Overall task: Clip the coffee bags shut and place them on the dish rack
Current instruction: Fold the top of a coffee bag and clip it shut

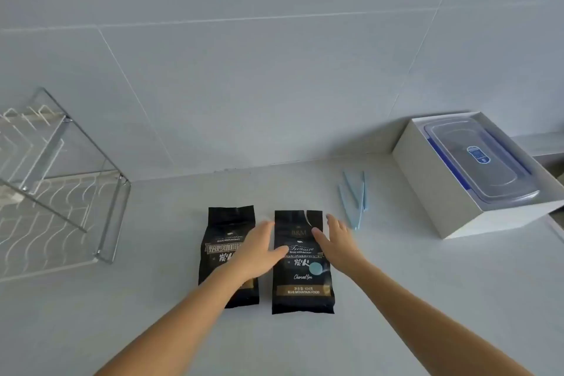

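my left hand (259, 252) and my right hand (338, 243): fingers straight, gripping nothing | over edges of right-hand black foil coffee bag (302, 287) | pale blue plastic clips (354, 198) near my right hand

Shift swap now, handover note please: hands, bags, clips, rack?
Left hand open, over the left black coffee bag.
Right hand open, at the right black coffee bag's right edge.
Both bags lie flat on the counter, unclipped.
Pale blue plastic clips lie right of them, untouched.
Wire dish rack stands far left, no bag seen on it.
Done: nothing. Left: clip both, rack both.
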